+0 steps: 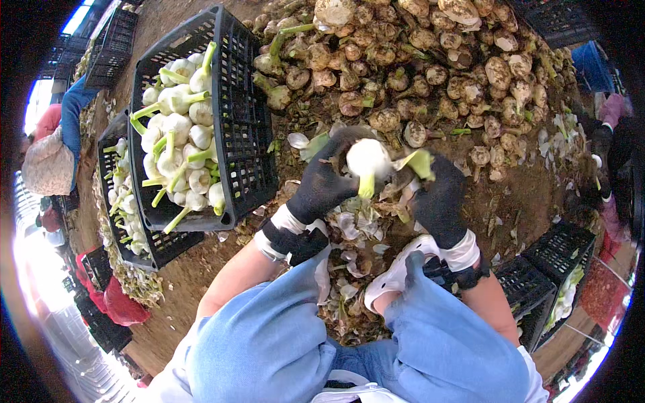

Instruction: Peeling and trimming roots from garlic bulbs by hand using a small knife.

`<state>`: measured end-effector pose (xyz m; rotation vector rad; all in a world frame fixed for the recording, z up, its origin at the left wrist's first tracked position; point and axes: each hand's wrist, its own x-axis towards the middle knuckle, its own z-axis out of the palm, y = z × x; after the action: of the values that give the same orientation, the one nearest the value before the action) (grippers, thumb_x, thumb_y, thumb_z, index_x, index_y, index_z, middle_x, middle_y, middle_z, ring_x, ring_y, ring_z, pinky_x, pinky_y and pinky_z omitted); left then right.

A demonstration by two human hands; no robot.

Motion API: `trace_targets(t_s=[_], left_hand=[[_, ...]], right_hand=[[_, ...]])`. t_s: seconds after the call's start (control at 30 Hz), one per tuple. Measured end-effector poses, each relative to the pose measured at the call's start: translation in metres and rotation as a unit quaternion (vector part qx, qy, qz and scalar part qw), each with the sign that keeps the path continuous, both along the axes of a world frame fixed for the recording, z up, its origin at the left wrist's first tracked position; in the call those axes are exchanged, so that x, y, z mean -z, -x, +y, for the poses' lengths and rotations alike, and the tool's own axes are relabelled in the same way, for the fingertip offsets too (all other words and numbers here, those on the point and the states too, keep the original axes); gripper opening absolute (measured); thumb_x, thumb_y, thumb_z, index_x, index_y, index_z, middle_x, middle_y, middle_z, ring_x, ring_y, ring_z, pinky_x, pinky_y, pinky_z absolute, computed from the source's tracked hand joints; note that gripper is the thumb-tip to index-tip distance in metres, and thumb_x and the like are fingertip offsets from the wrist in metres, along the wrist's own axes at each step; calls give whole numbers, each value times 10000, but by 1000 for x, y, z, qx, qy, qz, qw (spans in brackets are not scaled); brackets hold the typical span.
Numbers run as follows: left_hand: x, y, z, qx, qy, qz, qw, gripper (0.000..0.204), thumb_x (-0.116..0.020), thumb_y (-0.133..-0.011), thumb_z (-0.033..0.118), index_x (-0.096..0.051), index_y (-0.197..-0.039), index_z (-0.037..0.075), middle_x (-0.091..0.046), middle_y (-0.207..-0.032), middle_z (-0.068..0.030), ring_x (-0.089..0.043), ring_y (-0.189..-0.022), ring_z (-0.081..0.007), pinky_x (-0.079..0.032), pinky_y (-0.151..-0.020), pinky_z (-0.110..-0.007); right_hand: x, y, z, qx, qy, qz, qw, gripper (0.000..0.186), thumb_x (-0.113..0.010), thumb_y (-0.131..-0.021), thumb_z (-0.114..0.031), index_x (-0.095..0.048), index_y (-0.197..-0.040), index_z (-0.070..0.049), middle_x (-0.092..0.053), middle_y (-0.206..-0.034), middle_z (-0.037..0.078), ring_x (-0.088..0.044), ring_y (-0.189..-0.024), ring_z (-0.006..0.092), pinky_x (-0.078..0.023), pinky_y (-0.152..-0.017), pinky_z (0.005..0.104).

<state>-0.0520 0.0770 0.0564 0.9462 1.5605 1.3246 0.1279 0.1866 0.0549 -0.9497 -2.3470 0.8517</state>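
My left hand (327, 176), in a black glove, is closed around a white garlic bulb (368, 159) with a short green stem pointing down toward me. Close by on the right, my black-gloved right hand (440, 201) pinches a strip of pale green garlic skin (418, 163). The strip reaches toward the bulb; whether it is still joined to it I cannot tell. Left of my hands, a black plastic crate (248, 127) holds several clean white bulbs with trimmed green stems. Beyond my hands lies a large heap of soil-stained garlic (416, 80).
Loose skins (356, 225) litter the ground between my white shoes (396, 275). A second crate of garlic (168, 252) stands left of the first. More black crates (551, 258) are at the right. Other people sit at both sides, one in a pale hat (48, 163).
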Motion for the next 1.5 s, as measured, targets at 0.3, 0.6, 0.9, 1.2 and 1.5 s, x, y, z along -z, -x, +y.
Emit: trace_targets(t_s=[0.3, 0.6, 0.9, 1.2, 1.5], left_hand=[[2, -1, -24, 85, -24, -40, 995, 485, -630, -936, 186, -484, -1369, 24, -557, -1342, -114, -529, -1220, -193, -404, -1048, -341], [-12, 16, 0, 58, -67, 117, 989, 521, -477, -920, -37, -390, -1434, -48, -450, -1467, -160, -459, -1328, -229, -303, -1141, -328], [0, 12, 1, -69, -89, -577, 809, 680, -317, -1019, 501, -218, -1525, 57, -346, -1533, -142, -365, -1399, -250, -397, -1076, -348], [29, -2, -3, -8, -117, -394, 912, 671, -564, -925, 345, -300, -1494, 109, -370, -1528, -103, -308, -1427, -214, -284, -1132, -431], [-1, -11, -9, -62, -86, -114, 988, 317, -500, -1011, 122, -459, -1300, -2, -604, -1195, -127, -598, -1112, -214, -467, -1011, -356]], right_hand=[[-8, -4, 5, 14, -17, -6, 1000, 278, -746, -819, -213, -662, -960, 12, -685, -830, 188, -678, -751, 347, -517, -659, 402], [62, -35, -43, -21, 76, -172, 982, 325, -720, -805, -367, -718, -852, -45, -647, -666, 180, -636, -633, 388, -501, -597, 458], [-9, -13, -31, -96, 88, -86, 988, 420, -722, -811, -284, -628, -1128, -25, -665, -997, 220, -663, -883, 354, -526, -749, 425], [-31, 15, -10, 27, 575, 126, 808, 322, -677, -878, -262, -639, -1092, -25, -676, -894, 104, -653, -806, 178, -522, -718, 310], [0, 17, -34, -105, 19, 15, 994, 249, -699, -824, -160, -653, -1048, -61, -665, -908, 174, -659, -823, 379, -528, -730, 430]])
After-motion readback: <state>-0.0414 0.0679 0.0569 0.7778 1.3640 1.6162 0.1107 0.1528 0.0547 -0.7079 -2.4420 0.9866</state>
